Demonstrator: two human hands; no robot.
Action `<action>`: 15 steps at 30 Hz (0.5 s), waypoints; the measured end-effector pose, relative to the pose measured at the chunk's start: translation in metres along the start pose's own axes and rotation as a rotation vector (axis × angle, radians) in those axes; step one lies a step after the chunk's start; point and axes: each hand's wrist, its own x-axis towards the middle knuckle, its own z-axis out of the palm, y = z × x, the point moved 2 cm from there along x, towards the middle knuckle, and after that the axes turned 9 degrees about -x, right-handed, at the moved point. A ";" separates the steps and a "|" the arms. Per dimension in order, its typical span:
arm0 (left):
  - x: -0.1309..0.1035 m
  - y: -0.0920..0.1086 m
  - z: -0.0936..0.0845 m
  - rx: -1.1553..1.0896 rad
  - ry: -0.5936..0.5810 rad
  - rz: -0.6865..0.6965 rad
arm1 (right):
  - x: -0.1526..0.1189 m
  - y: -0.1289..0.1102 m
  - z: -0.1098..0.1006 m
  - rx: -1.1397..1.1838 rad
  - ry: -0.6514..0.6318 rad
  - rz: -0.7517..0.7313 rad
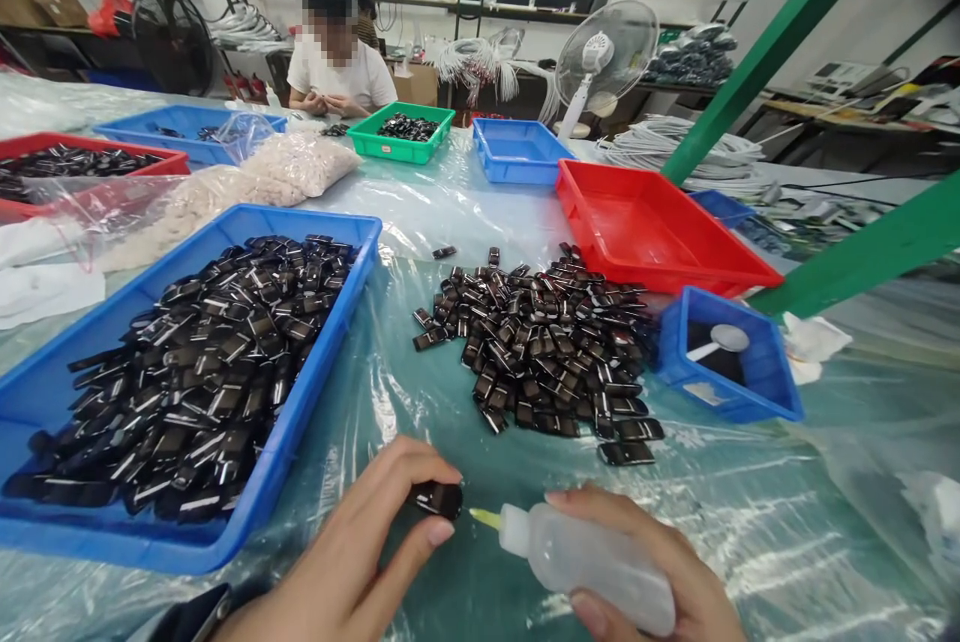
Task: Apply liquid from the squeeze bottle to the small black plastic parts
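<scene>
Between thumb and fingers, my left hand (375,532) pinches a small glossy black plastic piece (436,499). My right hand (645,547) is wrapped round a translucent white squeeze bottle (592,557), tilted on its side. The bottle's yellowish nozzle tip points at the black piece, with a slight gap between them. Just beyond my hands lies a loose pile of similar black pieces (555,332) on the green, plastic-covered table (405,372). To the left, a long blue tray (300,432) holds a heap of such black pieces.
A small blue bin (731,397) with black contents and a white spoon (727,338) stands right of the pile. Behind it are a red tray (660,222) and a green post (780,52). A bag of beige pieces (300,162) lies far left. A co-worker (341,62) sits across the table.
</scene>
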 end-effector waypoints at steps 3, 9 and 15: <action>-0.001 0.001 0.000 0.029 -0.015 0.012 | -0.001 -0.001 0.000 0.019 0.035 0.036; -0.003 0.006 -0.002 0.086 -0.049 0.009 | 0.001 -0.007 0.001 0.118 0.030 0.123; -0.004 0.006 -0.001 0.072 -0.024 0.016 | 0.004 -0.005 -0.006 0.199 -0.058 0.172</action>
